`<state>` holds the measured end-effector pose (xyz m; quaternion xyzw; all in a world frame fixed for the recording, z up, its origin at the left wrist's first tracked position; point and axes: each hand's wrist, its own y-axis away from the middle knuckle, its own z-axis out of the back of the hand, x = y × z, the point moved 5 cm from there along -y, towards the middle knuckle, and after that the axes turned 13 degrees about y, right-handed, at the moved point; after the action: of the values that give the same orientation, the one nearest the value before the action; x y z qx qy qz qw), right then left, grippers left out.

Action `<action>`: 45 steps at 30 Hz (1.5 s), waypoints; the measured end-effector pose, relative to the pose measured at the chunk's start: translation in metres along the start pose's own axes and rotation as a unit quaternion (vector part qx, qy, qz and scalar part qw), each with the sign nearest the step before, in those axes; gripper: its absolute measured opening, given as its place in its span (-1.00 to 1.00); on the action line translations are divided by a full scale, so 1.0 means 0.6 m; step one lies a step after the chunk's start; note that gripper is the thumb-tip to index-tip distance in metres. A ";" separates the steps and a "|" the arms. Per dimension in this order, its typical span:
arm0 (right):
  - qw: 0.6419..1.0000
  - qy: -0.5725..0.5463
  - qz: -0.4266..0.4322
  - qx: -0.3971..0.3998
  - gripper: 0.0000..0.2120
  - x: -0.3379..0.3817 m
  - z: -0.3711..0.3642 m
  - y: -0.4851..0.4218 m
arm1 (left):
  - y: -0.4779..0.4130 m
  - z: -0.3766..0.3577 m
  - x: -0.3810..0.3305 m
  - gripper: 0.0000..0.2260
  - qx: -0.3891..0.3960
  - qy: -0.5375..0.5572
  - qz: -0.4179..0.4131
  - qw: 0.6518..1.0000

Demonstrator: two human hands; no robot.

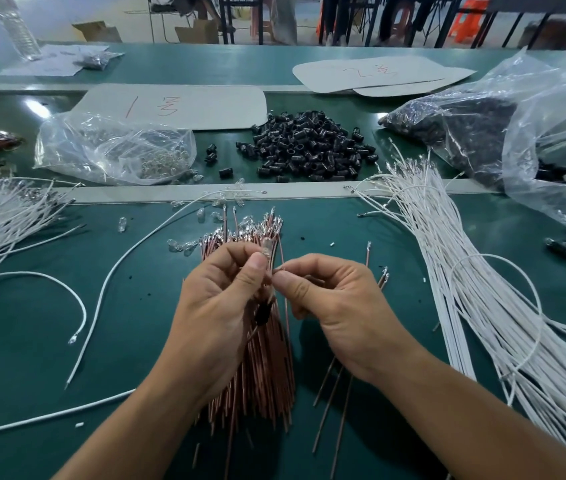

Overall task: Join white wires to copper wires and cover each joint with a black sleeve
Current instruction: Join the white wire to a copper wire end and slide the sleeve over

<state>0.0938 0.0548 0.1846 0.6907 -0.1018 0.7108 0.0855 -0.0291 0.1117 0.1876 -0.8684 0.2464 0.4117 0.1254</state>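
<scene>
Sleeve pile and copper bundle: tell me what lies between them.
Head view: a pale strip crosses between the sleeve pile and the copper bundle; a few clear bulbs and one white wire lie there too.

A green workbench (14, 323) fills the workshop; beyond its far edge, cardboard boxes (198, 31), dark table legs (226, 19) and an orange stool (467, 20) stand on a pale, glossy floor (118, 12).

Above a bundle of copper wires (264, 382) on the green table (32, 358), the left hand (219, 299) pinches a small clear bulb (267, 244), with a black sleeve (262, 312) just below its thumb. The right hand (337, 303) pinches a thin wire (286, 310) beside it. White wires (482, 289) lie to the right, loose black sleeves (309, 147) beyond.
</scene>
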 end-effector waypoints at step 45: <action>0.994 0.020 0.026 -0.106 -0.92 0.005 0.002 0.011 | -0.001 0.012 0.003 -0.95 -0.023 -0.098 -0.022 0.995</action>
<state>0.0933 0.0481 0.1873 0.6607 -0.1928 0.7114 0.1420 -0.0323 0.1145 0.1817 -0.8318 0.2047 0.4972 0.1375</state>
